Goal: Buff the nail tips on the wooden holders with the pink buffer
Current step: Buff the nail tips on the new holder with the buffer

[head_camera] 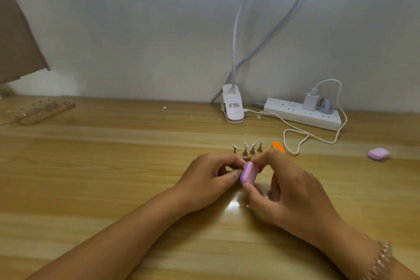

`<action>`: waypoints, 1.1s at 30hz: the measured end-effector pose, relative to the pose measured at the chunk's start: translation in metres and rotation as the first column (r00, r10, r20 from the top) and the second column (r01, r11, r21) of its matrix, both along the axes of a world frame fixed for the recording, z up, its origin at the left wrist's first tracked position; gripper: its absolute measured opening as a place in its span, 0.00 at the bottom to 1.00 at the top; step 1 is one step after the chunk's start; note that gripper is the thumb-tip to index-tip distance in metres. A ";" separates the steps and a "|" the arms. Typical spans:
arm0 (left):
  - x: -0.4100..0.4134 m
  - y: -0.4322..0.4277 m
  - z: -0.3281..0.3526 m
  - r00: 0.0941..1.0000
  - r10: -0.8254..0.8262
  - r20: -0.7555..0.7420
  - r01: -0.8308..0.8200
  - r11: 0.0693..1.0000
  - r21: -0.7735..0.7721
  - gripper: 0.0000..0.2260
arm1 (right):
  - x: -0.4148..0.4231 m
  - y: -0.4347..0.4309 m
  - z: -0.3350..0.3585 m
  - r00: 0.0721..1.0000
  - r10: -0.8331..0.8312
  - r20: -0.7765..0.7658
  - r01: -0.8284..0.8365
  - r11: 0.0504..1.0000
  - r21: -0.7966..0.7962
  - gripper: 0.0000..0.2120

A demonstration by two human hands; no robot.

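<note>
Carefully, fingers of our right hand [288, 191] grip the pink buffer [249, 173], our left hand [209, 179] pinching what seems a nail tip, mostly hidden; heavy strokes could flick it away

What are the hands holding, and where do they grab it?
The right hand pinches the pink buffer by its two ends, thumb below, finger above. The left hand curls beside it; whether it holds anything is hidden.

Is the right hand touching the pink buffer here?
Touching. The head view shows the right hand pinching the pink buffer between thumb and forefinger.
</note>
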State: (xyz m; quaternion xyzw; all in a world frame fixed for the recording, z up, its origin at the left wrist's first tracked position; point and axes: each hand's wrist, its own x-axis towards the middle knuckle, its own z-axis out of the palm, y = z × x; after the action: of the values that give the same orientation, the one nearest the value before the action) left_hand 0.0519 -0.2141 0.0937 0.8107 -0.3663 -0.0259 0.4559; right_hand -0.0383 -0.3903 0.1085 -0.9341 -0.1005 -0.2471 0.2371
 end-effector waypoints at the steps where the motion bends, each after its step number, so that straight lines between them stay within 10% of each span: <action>1: 0.000 0.000 0.000 1.000 0.002 0.000 -0.002 1.000 -0.005 0.08 | 0.002 -0.002 0.000 1.000 -0.019 -0.002 0.019 0.999 0.032 0.13; 33: 0.000 -0.001 -0.001 0.998 0.003 -0.055 -0.005 0.999 -0.033 0.06 | 0.002 -0.001 -0.002 0.998 -0.013 -0.055 0.014 1.000 0.007 0.16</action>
State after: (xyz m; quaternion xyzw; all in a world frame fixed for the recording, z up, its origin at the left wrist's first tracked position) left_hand 0.0516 -0.2149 0.0926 0.8028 -0.3525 -0.0414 0.4791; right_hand -0.0362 -0.3910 0.1061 -0.9403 -0.0868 -0.2235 0.2415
